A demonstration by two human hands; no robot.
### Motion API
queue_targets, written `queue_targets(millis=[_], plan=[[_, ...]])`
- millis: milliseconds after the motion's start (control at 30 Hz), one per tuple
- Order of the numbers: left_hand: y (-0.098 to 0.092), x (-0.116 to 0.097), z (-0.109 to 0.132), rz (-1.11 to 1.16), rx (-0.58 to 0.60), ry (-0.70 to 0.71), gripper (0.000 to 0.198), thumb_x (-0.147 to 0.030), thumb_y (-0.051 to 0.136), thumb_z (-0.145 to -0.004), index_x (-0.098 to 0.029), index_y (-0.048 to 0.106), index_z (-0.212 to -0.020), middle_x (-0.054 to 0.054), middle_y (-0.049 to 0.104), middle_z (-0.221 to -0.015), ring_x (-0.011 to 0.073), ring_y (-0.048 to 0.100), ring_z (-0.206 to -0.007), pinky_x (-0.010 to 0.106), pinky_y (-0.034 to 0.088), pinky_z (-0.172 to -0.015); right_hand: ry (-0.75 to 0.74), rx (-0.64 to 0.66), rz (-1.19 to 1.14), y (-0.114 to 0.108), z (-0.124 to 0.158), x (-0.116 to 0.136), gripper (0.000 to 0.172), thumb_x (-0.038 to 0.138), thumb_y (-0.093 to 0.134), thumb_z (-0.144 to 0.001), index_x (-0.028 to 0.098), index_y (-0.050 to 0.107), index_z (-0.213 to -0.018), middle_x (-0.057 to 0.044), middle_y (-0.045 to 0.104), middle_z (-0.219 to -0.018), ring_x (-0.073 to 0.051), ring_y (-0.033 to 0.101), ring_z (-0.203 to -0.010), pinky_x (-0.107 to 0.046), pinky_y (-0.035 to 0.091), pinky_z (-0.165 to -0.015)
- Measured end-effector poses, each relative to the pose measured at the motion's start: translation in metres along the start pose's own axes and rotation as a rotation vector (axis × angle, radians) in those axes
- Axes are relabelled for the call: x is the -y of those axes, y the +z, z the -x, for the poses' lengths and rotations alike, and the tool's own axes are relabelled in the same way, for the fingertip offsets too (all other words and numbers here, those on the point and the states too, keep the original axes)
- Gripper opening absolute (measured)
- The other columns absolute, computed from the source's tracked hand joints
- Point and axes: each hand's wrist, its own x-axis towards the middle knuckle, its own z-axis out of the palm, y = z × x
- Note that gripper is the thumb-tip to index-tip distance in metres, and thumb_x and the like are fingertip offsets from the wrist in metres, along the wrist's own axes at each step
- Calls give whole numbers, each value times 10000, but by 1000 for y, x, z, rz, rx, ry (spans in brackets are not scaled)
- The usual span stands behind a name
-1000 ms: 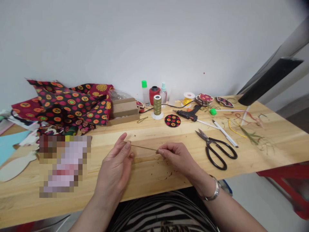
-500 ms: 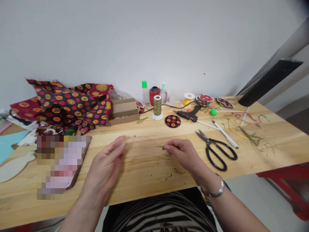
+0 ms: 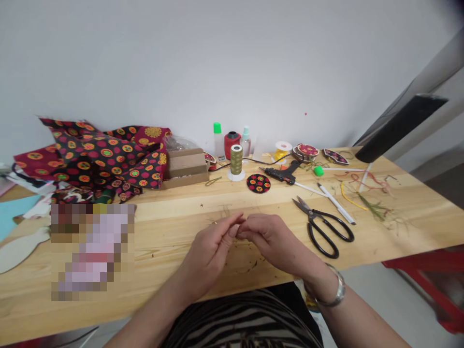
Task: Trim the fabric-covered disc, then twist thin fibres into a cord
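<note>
My left hand (image 3: 212, 249) and my right hand (image 3: 271, 237) meet at the fingertips above the table, fingers closed in a pinch. Thin olive thread (image 3: 225, 211) pokes out just beyond the left fingers; the rest of it is hidden between the hands. Dark small scraps (image 3: 253, 264) lie on the wood below. Right of my right hand rest black-handled scissors (image 3: 321, 220), blades slightly apart. Beyond the hands are a round patterned fabric disc (image 3: 258, 183) and a spool of olive thread (image 3: 236, 160) standing upright.
A black glue gun (image 3: 284, 172) lies behind the scissors, beside a white pen (image 3: 337, 204). Crumpled patterned cloth (image 3: 105, 157) and a cardboard box (image 3: 184, 166) fill the back left. A black roll (image 3: 402, 126) leans at the right, near loose cords (image 3: 375, 208).
My left hand has moved right to meet my right hand, its fingers closing. The thread that stretched out from my right fingers is now mostly hidden between the hands.
</note>
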Motion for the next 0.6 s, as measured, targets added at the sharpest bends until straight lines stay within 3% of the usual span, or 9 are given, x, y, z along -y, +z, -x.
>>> queue_targets(millis=[100, 267, 467, 600], plan=[[-2, 4, 2, -52, 75, 22, 352, -202, 495, -844, -284, 611, -1166, 38, 722, -912, 210, 648, -862, 304, 473, -776, -15, 44, 5, -3, 1, -1, 241, 96, 446, -880, 176, 658, -797, -8, 666, -812, -109, 582, -771, -206, 411, -735], [-5, 6, 4, -124, 121, 52, 378, -162, 492, -824, -305, 617, -1151, 44, 717, -936, 219, 642, -826, 307, 460, -726, 2, 58, 88, 1, 0, -7, 213, 112, 466, -871, 170, 662, -811, -22, 655, -779, -125, 569, -746, -219, 409, -702], [-2, 11, 4, -121, 64, 49, 361, -155, 513, -789, -291, 651, -1095, 25, 728, -778, 201, 651, -684, 271, 453, -636, -7, 73, 79, 5, -3, -8, 218, 123, 469, -875, 166, 662, -784, -13, 653, -747, -115, 566, -721, -208, 404, -684], [-9, 15, 7, -178, 42, 47, 310, -196, 509, -793, -294, 673, -1037, -11, 678, -629, 171, 616, -586, 250, 431, -585, 7, 13, 86, 0, -4, -11, 206, 145, 490, -870, 163, 671, -773, -16, 653, -724, -114, 574, -694, -207, 407, -674]])
